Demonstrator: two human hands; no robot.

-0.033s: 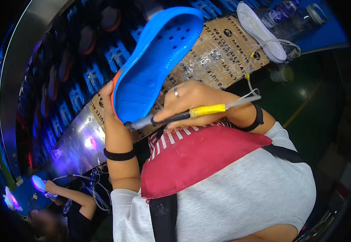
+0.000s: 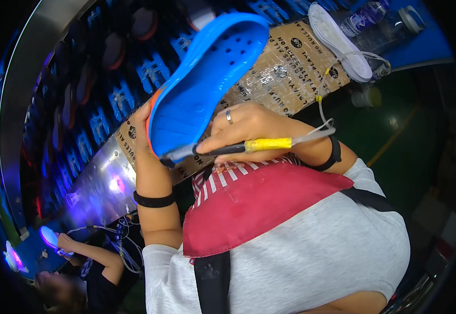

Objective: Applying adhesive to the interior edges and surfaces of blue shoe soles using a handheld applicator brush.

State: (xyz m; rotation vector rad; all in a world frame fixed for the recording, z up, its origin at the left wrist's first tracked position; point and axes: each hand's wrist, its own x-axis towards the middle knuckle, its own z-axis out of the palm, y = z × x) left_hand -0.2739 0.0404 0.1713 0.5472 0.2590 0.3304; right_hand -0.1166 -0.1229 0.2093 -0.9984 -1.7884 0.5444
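A blue shoe sole (image 2: 186, 99) with an orange outer edge is held up, its hollow inside facing me and several small holes in the forepart. My left hand (image 2: 142, 128) grips it at the heel end from the left, the fingers partly hidden behind it. My right hand (image 2: 254, 125), wearing a ring, is closed round a brush (image 2: 228, 150) with a black handle and yellow tape. A clear tube runs from the brush's rear end. The dark brush tip lies at the heel rim of the sole; the exact contact is hard to make out.
A cardboard-covered bench (image 2: 291, 78) lies beneath the sole. On it, at the right, are a white sole (image 2: 338, 42), a bottle (image 2: 364, 18) and a clear jar (image 2: 395, 29). Dark racks with soles (image 2: 114, 51) stand at the left. A co-worker (image 2: 92, 261) holds a lit sole at lower left.
The blue sole has shifted slightly right and down in my left hand. The brush has moved slightly, its tip now a little higher on the heel rim.
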